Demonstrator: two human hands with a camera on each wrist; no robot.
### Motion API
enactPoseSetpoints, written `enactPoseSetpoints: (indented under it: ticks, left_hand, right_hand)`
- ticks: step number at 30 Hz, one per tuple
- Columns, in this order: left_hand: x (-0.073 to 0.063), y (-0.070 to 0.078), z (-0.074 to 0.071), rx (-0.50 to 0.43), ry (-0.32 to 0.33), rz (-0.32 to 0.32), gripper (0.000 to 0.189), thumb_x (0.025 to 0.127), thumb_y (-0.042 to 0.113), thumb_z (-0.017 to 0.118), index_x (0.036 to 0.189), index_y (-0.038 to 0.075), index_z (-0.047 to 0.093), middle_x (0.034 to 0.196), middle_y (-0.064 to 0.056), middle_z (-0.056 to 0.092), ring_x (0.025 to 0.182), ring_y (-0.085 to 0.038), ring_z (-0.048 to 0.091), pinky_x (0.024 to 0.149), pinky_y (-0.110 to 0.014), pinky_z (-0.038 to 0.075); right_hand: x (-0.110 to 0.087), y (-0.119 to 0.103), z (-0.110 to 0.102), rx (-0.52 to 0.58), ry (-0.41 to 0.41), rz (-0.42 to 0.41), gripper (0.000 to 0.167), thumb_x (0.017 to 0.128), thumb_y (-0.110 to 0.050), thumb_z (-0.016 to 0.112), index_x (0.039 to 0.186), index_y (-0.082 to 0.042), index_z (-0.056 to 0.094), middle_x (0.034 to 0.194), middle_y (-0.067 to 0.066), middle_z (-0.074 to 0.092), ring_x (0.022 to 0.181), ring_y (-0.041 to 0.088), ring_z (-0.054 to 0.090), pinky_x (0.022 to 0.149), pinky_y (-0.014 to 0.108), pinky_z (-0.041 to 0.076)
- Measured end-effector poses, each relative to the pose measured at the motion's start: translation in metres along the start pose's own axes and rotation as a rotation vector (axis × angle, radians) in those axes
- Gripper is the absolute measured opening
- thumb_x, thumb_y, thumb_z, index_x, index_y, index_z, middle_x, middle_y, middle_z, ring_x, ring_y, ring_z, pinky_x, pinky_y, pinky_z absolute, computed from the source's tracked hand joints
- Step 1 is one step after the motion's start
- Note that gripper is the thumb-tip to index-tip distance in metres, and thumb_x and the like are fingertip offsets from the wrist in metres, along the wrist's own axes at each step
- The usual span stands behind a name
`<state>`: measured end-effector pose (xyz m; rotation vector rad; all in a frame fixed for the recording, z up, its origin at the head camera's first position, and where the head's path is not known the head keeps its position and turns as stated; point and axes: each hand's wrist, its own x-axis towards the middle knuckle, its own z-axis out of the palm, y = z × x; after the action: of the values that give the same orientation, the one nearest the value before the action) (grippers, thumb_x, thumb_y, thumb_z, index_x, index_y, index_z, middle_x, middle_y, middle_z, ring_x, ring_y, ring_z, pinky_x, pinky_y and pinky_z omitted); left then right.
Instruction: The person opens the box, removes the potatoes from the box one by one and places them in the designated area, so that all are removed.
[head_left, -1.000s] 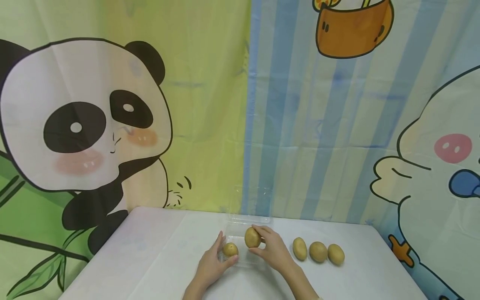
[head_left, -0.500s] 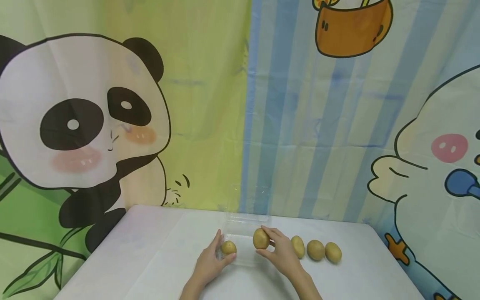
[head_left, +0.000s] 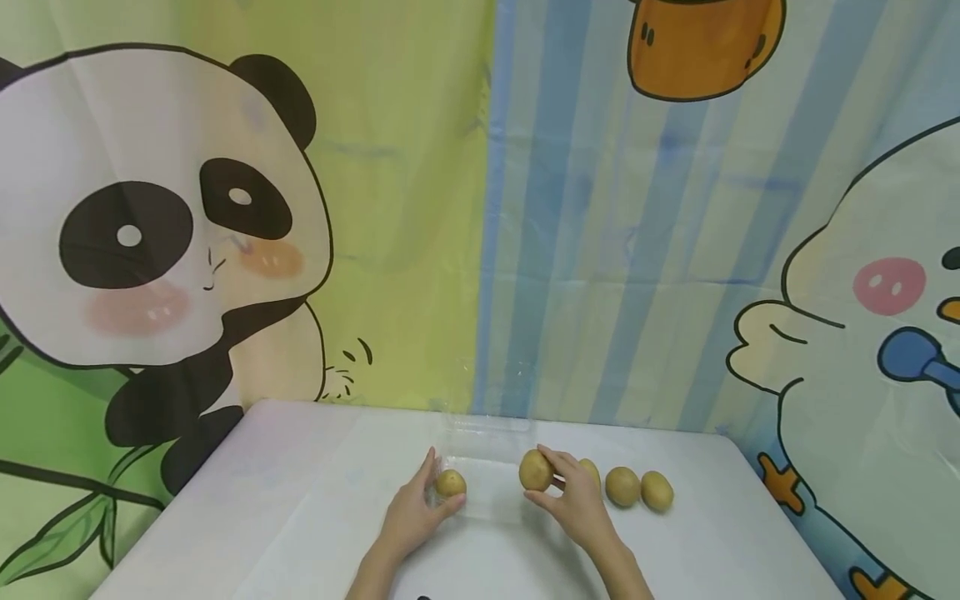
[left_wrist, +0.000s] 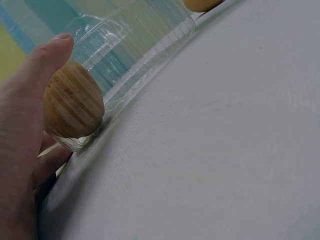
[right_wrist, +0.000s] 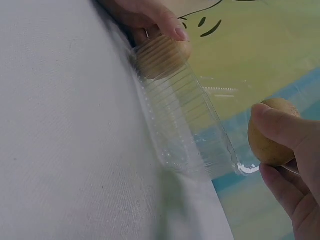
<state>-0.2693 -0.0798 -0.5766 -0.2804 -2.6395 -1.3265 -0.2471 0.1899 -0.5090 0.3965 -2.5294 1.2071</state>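
Note:
A clear plastic clamshell box lies on the white table, its transparent lid raised at the back. My left hand holds the box's left end, thumb at the near side and fingers at the far side. Inside that end sits a potato, seen through the ribbed wall. With thumb and fingertips my right hand pinches another potato, held up at the box's right end. In the right wrist view this potato is above the rim; whether it touches the plastic I cannot tell.
To the right of the box, a potato is partly hidden behind my right hand. Two more, a rounder potato and an oval potato, lie beside it. A printed curtain hangs behind the table.
My right hand has moved right with its potato, from over the middle of the box to its right end. The left hand keeps its hold. The head view has shifted slightly.

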Motion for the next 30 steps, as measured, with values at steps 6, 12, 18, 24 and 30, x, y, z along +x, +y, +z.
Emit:
enactPoseSetpoints:
  ticks: [6, 12, 18, 24, 30]
  left_hand:
    - [0.003, 0.0, -0.002, -0.005, -0.009, 0.002, 0.099, 0.078, 0.062, 0.066, 0.152, 0.014, 0.022, 0.143, -0.007, 0.048, 0.132, -0.034, 0.046, 0.107, -0.057, 0.034]
    - [0.002, 0.0, -0.002, -0.011, -0.016, -0.015, 0.099, 0.077, 0.063, 0.065, 0.152, 0.015, 0.022, 0.144, -0.007, 0.048, 0.133, -0.035, 0.044, 0.107, -0.059, 0.033]
    - [0.002, -0.002, 0.0, -0.005, -0.015, -0.02, 0.099, 0.077, 0.063, 0.066, 0.152, 0.015, 0.023, 0.143, -0.008, 0.048, 0.133, -0.034, 0.045, 0.107, -0.058, 0.034]
    - [0.001, -0.002, 0.0, -0.009, -0.017, -0.006, 0.099, 0.077, 0.063, 0.065, 0.152, 0.014, 0.022, 0.144, -0.009, 0.048, 0.133, -0.034, 0.045, 0.107, -0.057, 0.034]
    - [0.002, -0.003, 0.0, -0.003, -0.008, -0.008, 0.099, 0.077, 0.063, 0.065, 0.152, 0.015, 0.023, 0.143, -0.007, 0.048, 0.133, -0.033, 0.045, 0.107, -0.056, 0.034]
  right_hand:
    - [0.0, 0.003, -0.002, 0.011, 0.017, 0.031, 0.072, 0.069, -0.02, 0.084, 0.133, -0.007, 0.054, 0.121, 0.009, 0.06, 0.111, 0.028, 0.062, 0.084, 0.021, 0.055]
    - [-0.003, 0.005, -0.002, 0.011, 0.025, 0.05, 0.071, 0.068, -0.018, 0.085, 0.131, -0.006, 0.055, 0.119, 0.01, 0.061, 0.109, 0.029, 0.063, 0.083, 0.023, 0.055]
    - [-0.006, 0.011, -0.004, -0.006, 0.048, 0.07, 0.07, 0.067, -0.019, 0.086, 0.129, -0.006, 0.057, 0.119, 0.012, 0.061, 0.108, 0.031, 0.064, 0.082, 0.023, 0.056]
    - [-0.01, 0.015, -0.008, -0.004, 0.071, 0.082, 0.07, 0.067, -0.021, 0.086, 0.129, -0.007, 0.057, 0.115, 0.011, 0.061, 0.106, 0.031, 0.064, 0.082, 0.024, 0.056]
    - [-0.01, 0.017, -0.015, -0.005, 0.055, 0.095, 0.07, 0.067, -0.02, 0.086, 0.129, -0.006, 0.057, 0.108, 0.005, 0.061, 0.105, 0.028, 0.065, 0.083, 0.025, 0.056]
